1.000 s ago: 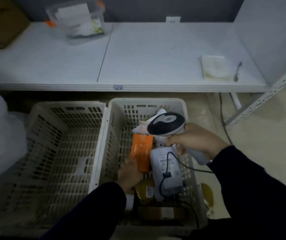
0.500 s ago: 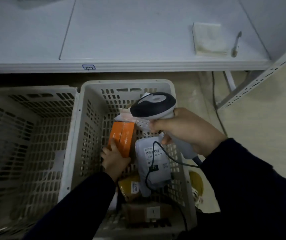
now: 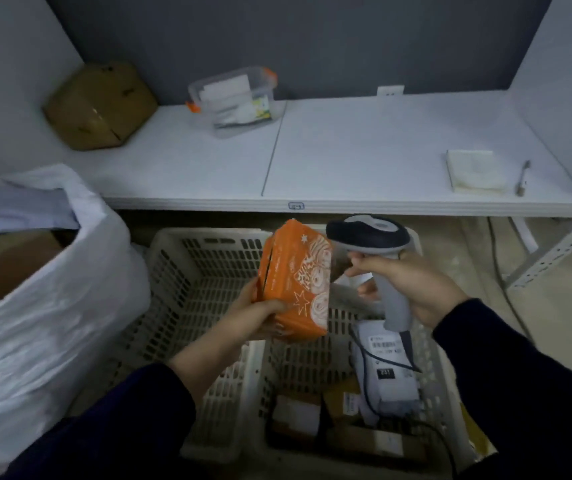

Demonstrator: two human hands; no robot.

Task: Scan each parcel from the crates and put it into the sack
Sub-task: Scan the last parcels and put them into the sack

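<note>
Two clenched grips: left hand [image 3: 260,318] round orange star-printed parcel [image 3: 298,278], right hand [image 3: 412,285] round scanner [image 3: 369,235].

sack [image 3: 52,323] cut off left; parcel label [image 3: 385,344] text unreadable.

Orange parcel [image 3: 295,282]: smooth printed wrapping, slight sheen, white pattern. Scanner [image 3: 369,235]: moulded plastic, with a dark glossy head over a matt grey handle. Left crate [image 3: 204,265] and right crate [image 3: 433,375]: off-white perforated plastic, matt. Sack [image 3: 52,306]: thin white material, plastic by its look, crinkled, faintly shiny. Grey mailer bag [image 3: 386,372]: smooth plastic film bearing a paper label. Surface [image 3: 364,150]: white, matt, smooth. Cardboard box [image 3: 99,105]: brown, dull. Lidded tub [image 3: 236,98]: clear glossy plastic, orange clips. Shelf upright [image 3: 561,247]: pale, metal by its look, punched with holes. Sleeves [image 3: 121,427]: dark matt cloth.
</note>
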